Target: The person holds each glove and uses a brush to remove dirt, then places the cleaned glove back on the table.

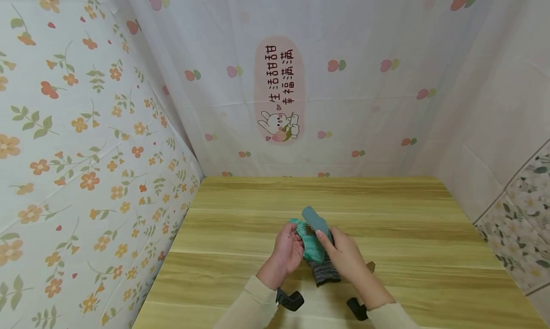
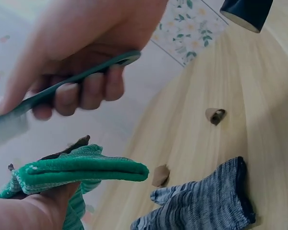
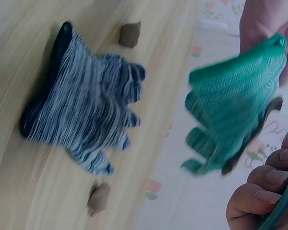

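My left hand (image 1: pixel 289 248) grips a green knitted glove (image 1: pixel 314 248) by its cuff edge and holds it above the table. A dark brown smear (image 3: pixel 249 139) clings to one face of that glove. Curled around the handle of a teal brush (image 1: pixel 315 219) are the fingers of my right hand (image 1: pixel 347 255); its pale bristles (image 2: pixel 9 130) face the green glove. In the left wrist view the brush is raised apart from the glove. Below both hands, a grey-and-black striped knitted glove (image 3: pixel 86 100) lies flat on the table, partly hidden in the head view.
Small brown lumps (image 3: pixel 130 35) sit on the wooden table (image 1: pixel 240 209) on either side of the striped glove. Dark wrist camera mounts (image 1: pixel 291 300) are on both wrists. Patterned cloths (image 1: pixel 365 104) hang behind the table and at its sides.
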Available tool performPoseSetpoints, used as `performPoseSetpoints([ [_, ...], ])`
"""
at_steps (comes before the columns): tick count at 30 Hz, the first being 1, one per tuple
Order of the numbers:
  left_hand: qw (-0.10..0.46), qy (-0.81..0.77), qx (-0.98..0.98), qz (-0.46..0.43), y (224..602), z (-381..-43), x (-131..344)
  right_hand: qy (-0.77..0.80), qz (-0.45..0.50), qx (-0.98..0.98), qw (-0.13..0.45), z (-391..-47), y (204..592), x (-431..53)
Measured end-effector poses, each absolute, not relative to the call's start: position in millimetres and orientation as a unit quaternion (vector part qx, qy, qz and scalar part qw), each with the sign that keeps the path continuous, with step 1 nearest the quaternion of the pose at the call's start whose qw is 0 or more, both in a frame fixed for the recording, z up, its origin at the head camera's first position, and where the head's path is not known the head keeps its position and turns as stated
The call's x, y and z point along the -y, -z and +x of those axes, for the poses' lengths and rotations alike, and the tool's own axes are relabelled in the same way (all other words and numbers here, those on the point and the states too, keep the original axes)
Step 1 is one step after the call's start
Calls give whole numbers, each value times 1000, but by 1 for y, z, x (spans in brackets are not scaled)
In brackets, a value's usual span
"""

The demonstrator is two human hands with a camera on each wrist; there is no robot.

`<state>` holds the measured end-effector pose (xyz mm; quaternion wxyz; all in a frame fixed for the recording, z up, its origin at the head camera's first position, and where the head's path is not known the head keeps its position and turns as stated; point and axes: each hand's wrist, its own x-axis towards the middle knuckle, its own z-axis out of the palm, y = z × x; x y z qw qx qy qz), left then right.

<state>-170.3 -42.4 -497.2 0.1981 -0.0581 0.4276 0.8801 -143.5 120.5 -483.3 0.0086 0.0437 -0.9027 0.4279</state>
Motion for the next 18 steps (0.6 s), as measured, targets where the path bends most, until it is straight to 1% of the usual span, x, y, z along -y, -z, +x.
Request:
performPoseSetpoints([
  [5,208,-881,-421,-60,497,-166,38,-392,68,917,25,-141,484,-109],
  [10,202,-887,-408,-79,498,-166,35,-326,78,941,49,-140,488,-108],
  [18,179,-892,-403,-103,498,-171,41,-305,71,949,32,-140,492,-117],
])
